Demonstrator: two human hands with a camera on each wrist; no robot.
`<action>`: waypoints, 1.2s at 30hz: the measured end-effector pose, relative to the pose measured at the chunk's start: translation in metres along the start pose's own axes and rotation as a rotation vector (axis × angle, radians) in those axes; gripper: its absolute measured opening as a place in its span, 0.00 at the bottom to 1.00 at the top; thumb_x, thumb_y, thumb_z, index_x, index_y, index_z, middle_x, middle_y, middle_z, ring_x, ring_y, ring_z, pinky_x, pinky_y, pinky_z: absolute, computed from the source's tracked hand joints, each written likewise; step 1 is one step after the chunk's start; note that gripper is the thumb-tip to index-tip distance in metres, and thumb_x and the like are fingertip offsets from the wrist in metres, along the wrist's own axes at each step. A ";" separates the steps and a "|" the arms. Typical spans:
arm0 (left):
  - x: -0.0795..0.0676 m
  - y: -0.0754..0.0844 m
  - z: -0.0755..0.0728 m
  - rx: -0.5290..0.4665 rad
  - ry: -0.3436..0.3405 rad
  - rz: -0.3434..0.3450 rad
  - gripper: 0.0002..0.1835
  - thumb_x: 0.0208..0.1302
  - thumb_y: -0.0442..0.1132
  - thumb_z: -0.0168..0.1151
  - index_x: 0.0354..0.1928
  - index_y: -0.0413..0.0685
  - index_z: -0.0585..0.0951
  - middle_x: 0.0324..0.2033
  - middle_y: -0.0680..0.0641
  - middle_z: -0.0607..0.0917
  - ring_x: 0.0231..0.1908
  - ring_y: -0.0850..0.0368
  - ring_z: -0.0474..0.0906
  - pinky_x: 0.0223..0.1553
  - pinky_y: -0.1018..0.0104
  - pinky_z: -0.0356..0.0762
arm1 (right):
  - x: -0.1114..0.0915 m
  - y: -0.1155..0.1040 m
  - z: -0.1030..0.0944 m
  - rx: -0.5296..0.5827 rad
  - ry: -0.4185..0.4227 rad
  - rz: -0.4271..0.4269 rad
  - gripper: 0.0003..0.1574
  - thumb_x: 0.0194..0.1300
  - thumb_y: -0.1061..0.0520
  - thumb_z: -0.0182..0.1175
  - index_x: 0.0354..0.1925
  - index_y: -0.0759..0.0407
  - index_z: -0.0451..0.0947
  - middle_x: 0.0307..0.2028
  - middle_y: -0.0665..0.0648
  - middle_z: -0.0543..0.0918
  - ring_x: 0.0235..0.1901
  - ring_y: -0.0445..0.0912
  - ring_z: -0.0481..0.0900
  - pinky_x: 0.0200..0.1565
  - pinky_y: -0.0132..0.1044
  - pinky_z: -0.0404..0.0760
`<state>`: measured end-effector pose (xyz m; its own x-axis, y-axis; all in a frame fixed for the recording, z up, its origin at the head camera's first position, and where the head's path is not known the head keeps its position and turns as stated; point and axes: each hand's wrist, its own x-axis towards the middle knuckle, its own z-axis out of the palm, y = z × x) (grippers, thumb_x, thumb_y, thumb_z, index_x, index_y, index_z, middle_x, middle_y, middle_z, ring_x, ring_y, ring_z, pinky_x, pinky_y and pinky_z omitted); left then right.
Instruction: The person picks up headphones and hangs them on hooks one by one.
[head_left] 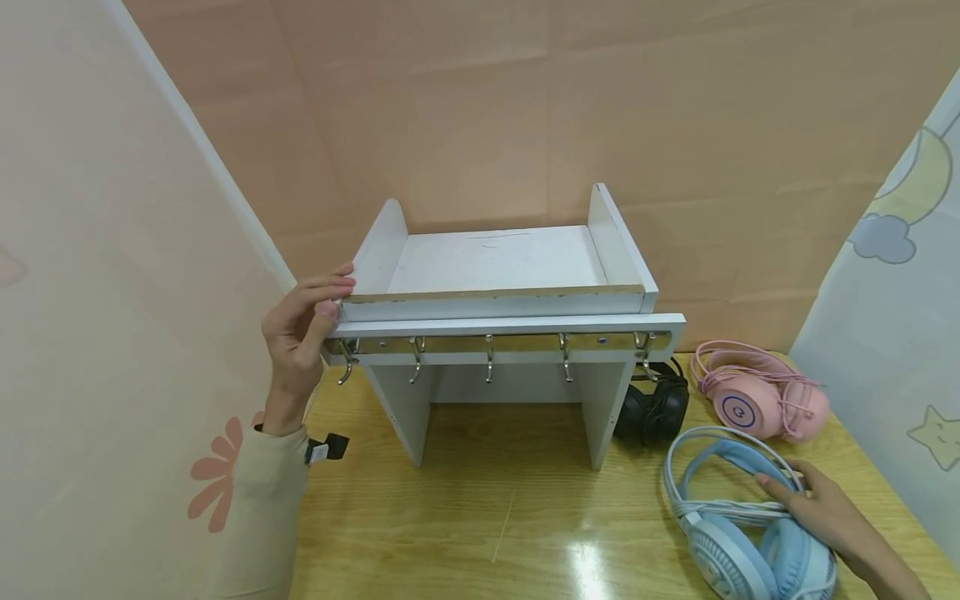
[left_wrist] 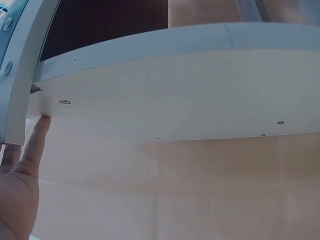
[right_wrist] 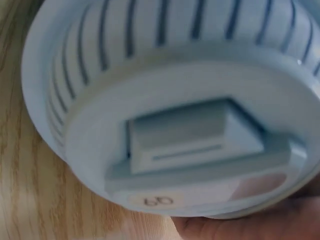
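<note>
Here's the table (head_left: 420, 517), a glossy yellow-brown wood-grain top, a pale streak and a bright glare spot showing towards the viewer! Standing squarely on it, the white board shelf unit (head_left: 487, 309), down on its two upright side panels. Just to its right, the black over-ear headphones (head_left: 660, 410); beyond those, the pink padded headphones (head_left: 742, 408), cable wound about them. And nearer, the light-blue ribbed headphones (head_left: 723, 550), whether touching the wood, hard to call!

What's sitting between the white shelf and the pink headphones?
In the head view, black headphones sit between the white shelf and the pink headphones.
</note>
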<state>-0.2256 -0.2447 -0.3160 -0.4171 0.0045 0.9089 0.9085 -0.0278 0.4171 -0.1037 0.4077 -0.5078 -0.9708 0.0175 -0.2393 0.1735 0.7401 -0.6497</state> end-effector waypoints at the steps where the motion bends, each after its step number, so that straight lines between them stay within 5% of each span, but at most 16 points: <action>1: 0.000 0.000 0.000 0.000 -0.001 -0.001 0.11 0.69 0.23 0.56 0.43 0.18 0.83 0.47 0.41 0.92 0.62 0.42 0.86 0.73 0.51 0.78 | 0.000 0.001 0.000 0.000 0.015 -0.009 0.44 0.84 0.45 0.52 0.71 0.84 0.57 0.57 0.85 0.75 0.50 0.60 0.80 0.42 0.36 0.78; 11: 0.002 0.000 0.000 0.003 -0.016 -0.009 0.11 0.69 0.23 0.55 0.44 0.18 0.83 0.48 0.42 0.92 0.63 0.42 0.85 0.74 0.51 0.77 | 0.000 0.005 0.003 -0.001 0.135 -0.042 0.36 0.81 0.50 0.58 0.66 0.83 0.67 0.52 0.81 0.81 0.42 0.38 0.76 0.35 0.24 0.72; 19: 0.003 0.001 -0.002 -0.020 -0.030 -0.038 0.11 0.68 0.22 0.55 0.45 0.20 0.84 0.48 0.43 0.92 0.64 0.44 0.85 0.75 0.53 0.76 | -0.005 -0.006 0.002 0.013 0.113 0.015 0.28 0.81 0.50 0.57 0.57 0.77 0.73 0.40 0.60 0.82 0.36 0.40 0.74 0.34 0.29 0.73; 30: 0.002 0.006 -0.004 -0.055 -0.049 -0.097 0.13 0.68 0.20 0.53 0.46 0.23 0.85 0.49 0.45 0.92 0.66 0.44 0.82 0.77 0.53 0.73 | -0.010 -0.018 -0.004 0.363 -0.012 0.140 0.10 0.84 0.55 0.51 0.44 0.61 0.71 0.25 0.47 0.70 0.26 0.39 0.71 0.30 0.32 0.74; 36: 0.001 0.006 -0.004 -0.088 -0.052 -0.107 0.14 0.68 0.19 0.51 0.47 0.25 0.86 0.49 0.46 0.92 0.67 0.45 0.82 0.78 0.53 0.71 | -0.017 -0.017 -0.007 0.497 -0.047 0.149 0.14 0.85 0.55 0.51 0.36 0.54 0.74 0.20 0.46 0.64 0.22 0.42 0.66 0.27 0.35 0.69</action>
<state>-0.2209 -0.2492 -0.3123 -0.5073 0.0641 0.8594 0.8521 -0.1117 0.5113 -0.0910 0.3995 -0.4882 -0.9230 0.0596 -0.3801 0.3781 0.3231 -0.8675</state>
